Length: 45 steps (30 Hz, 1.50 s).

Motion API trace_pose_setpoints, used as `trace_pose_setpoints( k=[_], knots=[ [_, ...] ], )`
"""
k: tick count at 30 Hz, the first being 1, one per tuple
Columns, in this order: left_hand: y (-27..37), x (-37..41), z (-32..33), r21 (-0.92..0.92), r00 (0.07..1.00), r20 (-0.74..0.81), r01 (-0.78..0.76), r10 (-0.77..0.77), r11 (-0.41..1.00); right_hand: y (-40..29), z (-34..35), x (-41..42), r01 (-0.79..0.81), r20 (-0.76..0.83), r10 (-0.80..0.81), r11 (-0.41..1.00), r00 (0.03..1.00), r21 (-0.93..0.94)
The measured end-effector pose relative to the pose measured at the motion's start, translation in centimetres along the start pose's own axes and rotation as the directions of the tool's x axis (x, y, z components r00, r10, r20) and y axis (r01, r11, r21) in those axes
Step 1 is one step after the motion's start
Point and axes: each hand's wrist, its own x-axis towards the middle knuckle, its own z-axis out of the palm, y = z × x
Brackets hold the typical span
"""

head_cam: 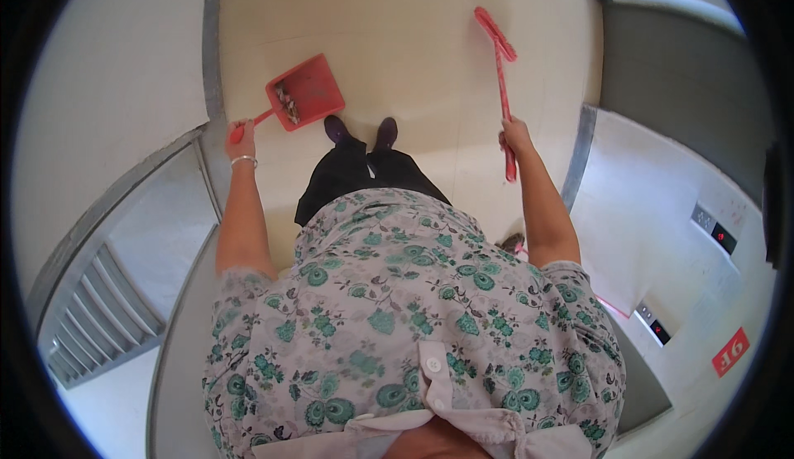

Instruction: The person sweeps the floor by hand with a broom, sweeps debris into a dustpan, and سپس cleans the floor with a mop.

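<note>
My left hand (pixel 240 139) grips the handle of a red plastic dustpan (pixel 316 87), held out to the left of my shoes. A small heap of debris (pixel 286 103) lies inside the pan near its handle side. On the right, my right hand (pixel 515 136) is closed around the red handle of a brush (pixel 496 34); its long bristled head points away from me, apart from the dustpan. Whether the brush touches the floor, I cannot tell.
My dark shoes (pixel 386 133) stand on a pale floor (pixel 403 37). Walls with grey skirting run along both sides. A doorway with stairs (pixel 105 301) is at lower left. Elevator doors (pixel 679 93) and call panels (pixel 713 228) are at right. Behind my right arm lies a partly hidden mop-like thing (pixel 511 243).
</note>
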Motion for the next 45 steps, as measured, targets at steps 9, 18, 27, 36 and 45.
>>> trace_pose_setpoints(
  k=[9,18,27,36,45],
  knots=[
    [1.0,5.9,-0.1,0.022,0.996,0.091,0.008,-0.01,1.0,-2.0,12.4,-17.2,-0.296,0.32,0.284,0.955,0.904,-0.014],
    [1.3,7.3,1.0,-0.006,0.98,0.19,0.064,-0.062,0.998,-3.5,10.4,-26.6,-0.477,0.492,0.276,0.806,0.826,0.35],
    [2.4,7.6,0.9,0.225,0.964,0.262,-0.012,-0.049,0.974,1.5,10.2,-21.3,-0.471,0.214,0.424,0.84,0.88,0.271],
    [2.6,6.9,-0.2,0.249,0.968,0.251,-0.085,0.02,0.965,-1.1,8.9,-21.6,-0.839,0.839,0.015,-0.031,0.543,0.543],
    [-1.9,6.1,-4.9,0.219,1.0,0.001,-0.015,0.015,0.976,-10.9,15.3,-12.4,-0.027,0.369,0.047,0.998,0.928,-0.058]
  ],
)
